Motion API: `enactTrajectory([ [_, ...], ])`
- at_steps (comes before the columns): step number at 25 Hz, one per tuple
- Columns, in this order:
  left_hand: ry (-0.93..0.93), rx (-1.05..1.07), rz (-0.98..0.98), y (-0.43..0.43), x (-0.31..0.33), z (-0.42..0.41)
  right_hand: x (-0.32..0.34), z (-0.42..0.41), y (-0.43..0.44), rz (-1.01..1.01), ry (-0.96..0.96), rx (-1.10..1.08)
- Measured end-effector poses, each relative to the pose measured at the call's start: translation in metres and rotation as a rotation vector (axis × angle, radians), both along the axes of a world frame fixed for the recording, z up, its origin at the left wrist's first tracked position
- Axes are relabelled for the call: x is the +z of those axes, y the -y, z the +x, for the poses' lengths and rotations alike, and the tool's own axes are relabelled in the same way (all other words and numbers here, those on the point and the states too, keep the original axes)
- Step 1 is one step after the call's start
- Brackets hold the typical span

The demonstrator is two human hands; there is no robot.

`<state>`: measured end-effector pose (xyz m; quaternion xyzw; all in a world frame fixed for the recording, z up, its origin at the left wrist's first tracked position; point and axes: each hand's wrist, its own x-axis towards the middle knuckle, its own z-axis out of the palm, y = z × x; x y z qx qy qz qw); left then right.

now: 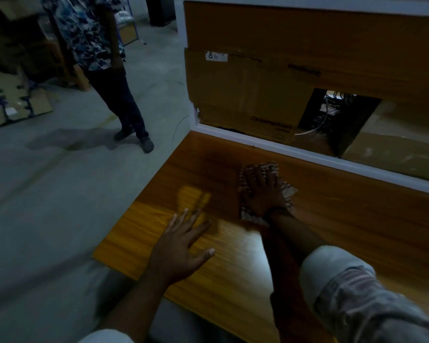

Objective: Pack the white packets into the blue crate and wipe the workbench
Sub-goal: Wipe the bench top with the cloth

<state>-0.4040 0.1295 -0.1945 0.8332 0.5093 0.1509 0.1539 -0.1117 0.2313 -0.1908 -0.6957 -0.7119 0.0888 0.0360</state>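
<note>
Step in hand: wiping. The packing half seems finished or is happening elsewhere, since no white packets or blue crate appear in this view.
Workbench (357, 219): wood-grain top that fills the lower right of the view, with a white-framed back panel along its far edge.
Cloth (252, 217): a pale, patterned rag lying flat on the bench, near the far edge and close to the left end.
Right hand (263, 191): fingers spread and fairly straight, palm pressing the cloth down onto the wood; it is not bunching or gripping the rag.
Left hand (181, 243): released, with fingers splayed flat on the bare bench just beside the cloth, apparently as a brace; it holds nothing.
Next move: probably a sweeping stroke across the unwiped surface, which calls for steady downward pressure so the rag slides with the palm.
Surroundings: a cardboard sheet (245, 95) leans behind the bench, and a bystander (94, 45) stands on the floor to the left.
</note>
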Motion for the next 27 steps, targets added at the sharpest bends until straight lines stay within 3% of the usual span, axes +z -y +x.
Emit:
enactTrajectory([
  [3, 0.003, -0.005, -0.008, 0.0, 0.0, 0.0, -0.003, -0.007, 0.002, -0.007, 0.03, 0.2],
  [10, -0.019, 0.008, -0.028, 0.0, 0.007, 0.002, 0.001, 0.012, -0.079, 0.013, -0.001, -0.077],
  [17, -0.026, 0.02, -0.026, -0.001, 0.011, 0.003, 0.008, -0.062, -0.102, 0.054, -0.014, 0.303],
  [20, -0.037, 0.026, -0.022, -0.001, 0.01, 0.003, -0.004, -0.059, -0.141, 0.07, -0.08, 0.248],
  [22, -0.022, 0.019, -0.023, -0.002, 0.011, 0.003, -0.018, -0.058, -0.161, 0.073, 0.014, 0.206],
  [24, -0.011, 0.015, -0.031, -0.002, 0.013, 0.004, -0.014, -0.073, -0.173, 0.02, 0.057, 0.302],
  [27, -0.028, 0.02, -0.012, -0.004, 0.013, 0.004, 0.005, -0.105, -0.183, 0.079, -0.054, 0.437],
])
